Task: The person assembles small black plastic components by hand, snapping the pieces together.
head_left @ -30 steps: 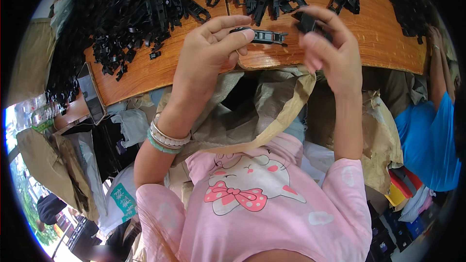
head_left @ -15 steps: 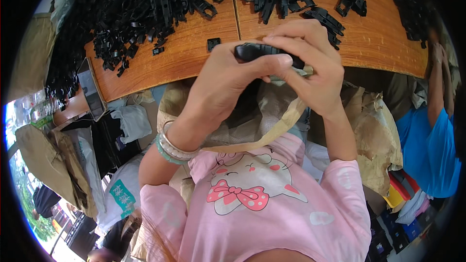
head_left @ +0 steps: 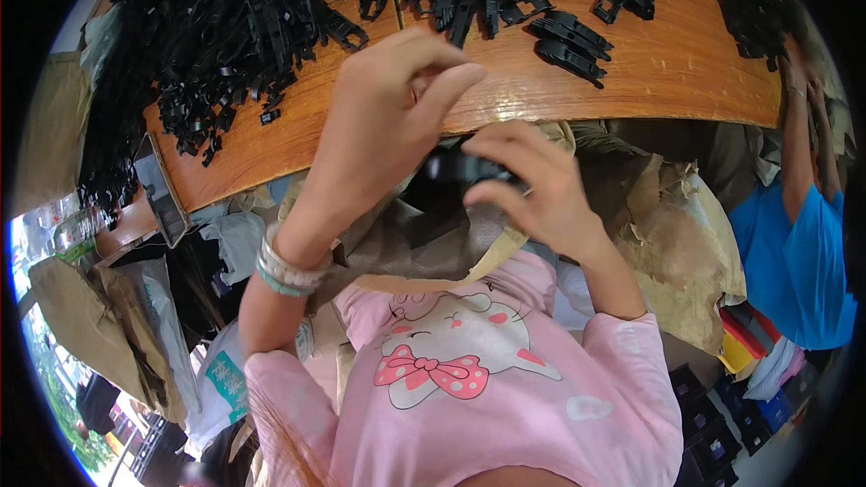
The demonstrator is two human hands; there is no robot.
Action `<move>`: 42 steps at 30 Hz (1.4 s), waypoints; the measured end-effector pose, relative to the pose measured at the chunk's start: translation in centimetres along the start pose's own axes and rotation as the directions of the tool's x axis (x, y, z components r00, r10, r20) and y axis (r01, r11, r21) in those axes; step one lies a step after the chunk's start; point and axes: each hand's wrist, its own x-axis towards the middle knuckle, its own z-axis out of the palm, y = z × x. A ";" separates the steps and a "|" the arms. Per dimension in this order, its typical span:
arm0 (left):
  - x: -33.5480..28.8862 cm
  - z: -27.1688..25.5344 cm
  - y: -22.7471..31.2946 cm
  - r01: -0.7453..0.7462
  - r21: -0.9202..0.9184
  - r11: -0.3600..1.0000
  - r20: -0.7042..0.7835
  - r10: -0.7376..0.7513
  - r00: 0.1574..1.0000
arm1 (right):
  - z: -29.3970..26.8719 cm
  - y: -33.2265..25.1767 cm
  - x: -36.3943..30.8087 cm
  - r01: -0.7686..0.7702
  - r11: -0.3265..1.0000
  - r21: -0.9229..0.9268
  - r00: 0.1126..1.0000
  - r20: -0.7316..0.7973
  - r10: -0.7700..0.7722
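My right hand [head_left: 546, 185] grips a black plastic part [head_left: 465, 169] between thumb and fingers, just below the front edge of the table. Motion blurs the part and its detail. My left hand [head_left: 401, 95] is raised over the table edge, its fingers curled and the thumb close to the index finger. Whatever lies between those fingers, if anything, is hidden. Two long black plastic pieces [head_left: 570, 47] lie on the wooden table [head_left: 667, 72] beyond my right hand.
A large heap of black plastic parts [head_left: 262, 27] covers the table's far left and back. Below the table edge an open sack [head_left: 442, 239] hangs in front of me. At the right, another person in a blue shirt [head_left: 794, 261] reaches toward more black parts [head_left: 735, 13].
My hands have come apart. The right one moved down and nearer with the black part; the left let go of it and rose over the table, where a small square piece was visible before.
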 end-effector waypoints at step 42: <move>-1.8 1.1 1.6 0.547 -0.693 0.470 0.399 -0.382 0.834 | -1.3 0.8 3.7 0.242 0.963 0.118 0.939 -0.277 -0.202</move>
